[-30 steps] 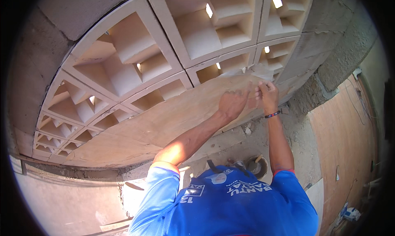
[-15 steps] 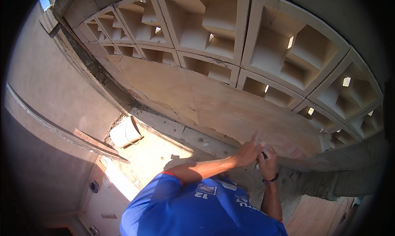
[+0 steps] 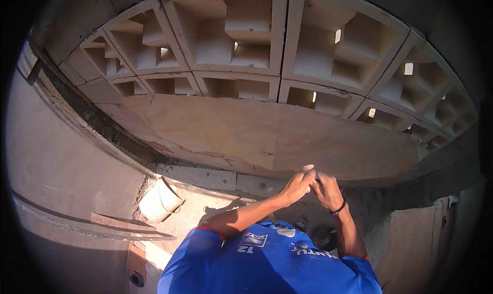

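My left hand (image 3: 298, 184) and my right hand (image 3: 327, 191) meet in front of my chest, fingertips touching or almost touching. The fingers of both are curled, and whatever they hold, if anything, is hidden or too small to name. Pale dust or paste whitens the fingertips. A beaded bracelet (image 3: 339, 208) circles my right wrist. Just beyond the hands stands a low wall with a smooth, pale beige coat (image 3: 231, 130); neither hand visibly touches it.
Pierced concrete blocks (image 3: 339, 42) top the coated wall. At the left, a white bucket (image 3: 155, 200) with a wire handle leans in the floor corner. Long boards (image 3: 123, 223) lie near the grey side wall (image 3: 67, 160). A brownish panel (image 3: 411, 237) stands at the right.
My view has turned, so the wall and blocks sit differently. Both hands have shifted slightly left in the picture. A small dark thing seen in my right hand earlier no longer shows.
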### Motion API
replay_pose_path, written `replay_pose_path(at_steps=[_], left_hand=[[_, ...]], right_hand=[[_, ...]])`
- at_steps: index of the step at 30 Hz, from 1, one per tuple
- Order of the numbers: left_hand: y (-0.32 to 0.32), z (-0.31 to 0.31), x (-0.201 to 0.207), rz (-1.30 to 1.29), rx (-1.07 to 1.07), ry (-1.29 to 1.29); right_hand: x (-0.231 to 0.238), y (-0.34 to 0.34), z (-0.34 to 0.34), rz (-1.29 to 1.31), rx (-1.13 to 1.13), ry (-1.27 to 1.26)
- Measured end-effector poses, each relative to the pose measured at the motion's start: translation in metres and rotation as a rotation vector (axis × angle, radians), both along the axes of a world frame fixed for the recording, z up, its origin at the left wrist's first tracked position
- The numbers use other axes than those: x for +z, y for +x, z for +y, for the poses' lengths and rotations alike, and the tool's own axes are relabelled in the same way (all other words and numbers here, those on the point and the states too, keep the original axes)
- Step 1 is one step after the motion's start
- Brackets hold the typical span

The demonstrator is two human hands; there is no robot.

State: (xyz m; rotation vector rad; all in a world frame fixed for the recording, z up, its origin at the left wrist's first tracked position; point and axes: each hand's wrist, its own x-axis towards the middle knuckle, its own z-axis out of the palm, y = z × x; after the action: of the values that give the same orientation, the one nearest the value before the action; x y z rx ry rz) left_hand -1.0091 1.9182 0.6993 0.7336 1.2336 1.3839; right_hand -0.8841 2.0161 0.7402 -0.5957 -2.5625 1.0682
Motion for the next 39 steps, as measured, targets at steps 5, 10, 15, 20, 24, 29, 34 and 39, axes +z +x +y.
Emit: replay_pose_path(at_steps=[5, 10, 15, 20, 24, 29, 34, 39], left_hand=[[-0.054, -0.039, 0.012, 0.207, -0.033, 0.055], [-0.105, -0.051, 0.025, 0.474, 0.074, 0.203], [-0.145, -0.029, 0.043, 0.838, 0.35, 0.18], [-0.162, 0.013, 0.035, 1.144, 0.588, 0.299], [-0.167, 0.034, 0.026, 1.194, 0.701, 0.3], [-0.168, 0.038, 0.027, 1.186, 0.718, 0.296], [-0.171, 0.037, 0.027, 1.185, 0.712, 0.304], [-0.173, 0.04, 0.027, 1.173, 0.695, 0.303]], right_hand=[[0.008, -0.038, -0.037, 0.186, -0.251, -0.507], [0.026, -0.08, -0.061, 0.023, -0.089, -0.048], [0.029, -0.126, -0.049, 0.195, -0.454, -0.076], [0.036, -0.175, -0.032, 0.367, -0.492, -0.248], [0.039, -0.189, -0.03, 0.407, -0.479, -0.344], [0.031, -0.191, -0.026, 0.416, -0.498, -0.351], [0.021, -0.188, -0.018, 0.406, -0.52, -0.146], [0.02, -0.189, -0.018, 0.441, -0.48, 0.245]])
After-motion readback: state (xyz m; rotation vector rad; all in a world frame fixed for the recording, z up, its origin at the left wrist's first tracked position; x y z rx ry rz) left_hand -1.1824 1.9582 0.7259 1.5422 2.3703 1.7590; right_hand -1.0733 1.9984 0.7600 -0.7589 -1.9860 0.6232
